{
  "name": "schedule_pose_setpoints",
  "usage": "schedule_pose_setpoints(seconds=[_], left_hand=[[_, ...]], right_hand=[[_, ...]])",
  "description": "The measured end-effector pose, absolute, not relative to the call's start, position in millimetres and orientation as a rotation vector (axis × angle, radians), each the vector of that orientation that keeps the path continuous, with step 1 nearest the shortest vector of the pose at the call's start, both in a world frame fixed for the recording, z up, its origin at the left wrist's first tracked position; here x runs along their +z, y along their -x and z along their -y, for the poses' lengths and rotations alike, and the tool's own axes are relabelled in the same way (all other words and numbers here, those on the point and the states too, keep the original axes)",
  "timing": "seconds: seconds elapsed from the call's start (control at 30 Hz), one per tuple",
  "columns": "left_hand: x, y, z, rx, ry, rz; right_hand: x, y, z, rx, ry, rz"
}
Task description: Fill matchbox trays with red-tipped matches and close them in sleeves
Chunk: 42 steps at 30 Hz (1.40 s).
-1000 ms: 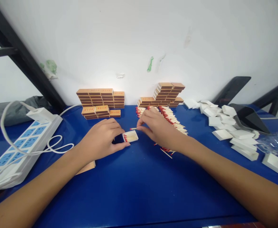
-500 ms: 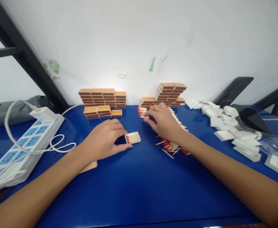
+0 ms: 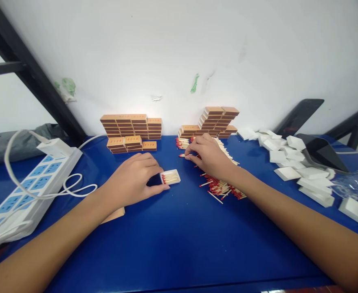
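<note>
My left hand (image 3: 137, 174) grips the left end of a small white matchbox tray (image 3: 175, 181) between thumb and fingers. Several red-tipped matches (image 3: 170, 178) lie inside that tray. To the right, my right hand (image 3: 211, 158) is closed in a pinch, with a little bunch of matches (image 3: 183, 155) sticking out leftward from its fingertips. A loose pile of matches (image 3: 220, 187) spreads on the table under and beside this hand, partly hidden by it. Another small heap of matches (image 3: 182, 143) lies just beyond the fingers.
Matchboxes (image 3: 130, 126) are stacked by the wall at left, with another stack of matchboxes (image 3: 218, 120) at right. White trays (image 3: 288, 154) lie heaped on the right near a black object (image 3: 322, 152). A power strip (image 3: 41, 183) with white cables stands left on the blue table (image 3: 179, 244).
My right hand has drawn slightly toward me from the small heap, and a bunch of matches now shows in its pinch. My left hand keeps the tray in place.
</note>
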State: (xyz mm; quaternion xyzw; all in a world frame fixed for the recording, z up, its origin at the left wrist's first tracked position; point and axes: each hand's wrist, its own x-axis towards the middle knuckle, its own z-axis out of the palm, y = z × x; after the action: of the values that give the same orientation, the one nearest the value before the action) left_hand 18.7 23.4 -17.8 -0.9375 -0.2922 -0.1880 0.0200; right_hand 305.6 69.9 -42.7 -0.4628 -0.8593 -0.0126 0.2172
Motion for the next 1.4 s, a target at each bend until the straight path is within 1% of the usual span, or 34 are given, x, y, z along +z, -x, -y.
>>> schedule_pose_setpoints(seconds=[0.4, 0.67, 0.83, 0.93, 1.17, 1.4], left_hand=[[-18, -18, -25, -0.577, 2.913, 0.888], [-19, -18, -24, -0.595, 2.89, 0.9], [-20, -18, -24, -0.59, 2.883, 0.862], [-19, -19, -24, -0.586, 2.893, 0.87], [-17, -20, -22, -0.595, 2.925, 0.859], [-19, -20, -22, -0.587, 2.94, 0.864]], right_hand=[[-42, -309, -74, 0.023, 1.277, 2.439], [-28, -285, -37, 0.191, 0.983, 2.43], [-28, -266, -16, 0.284, 0.952, 2.491], [-27, -273, -24, 0.238, 0.967, 2.457], [-34, -312, -70, -0.069, 1.204, 2.333], [-44, -310, -77, -0.007, 1.286, 2.456]])
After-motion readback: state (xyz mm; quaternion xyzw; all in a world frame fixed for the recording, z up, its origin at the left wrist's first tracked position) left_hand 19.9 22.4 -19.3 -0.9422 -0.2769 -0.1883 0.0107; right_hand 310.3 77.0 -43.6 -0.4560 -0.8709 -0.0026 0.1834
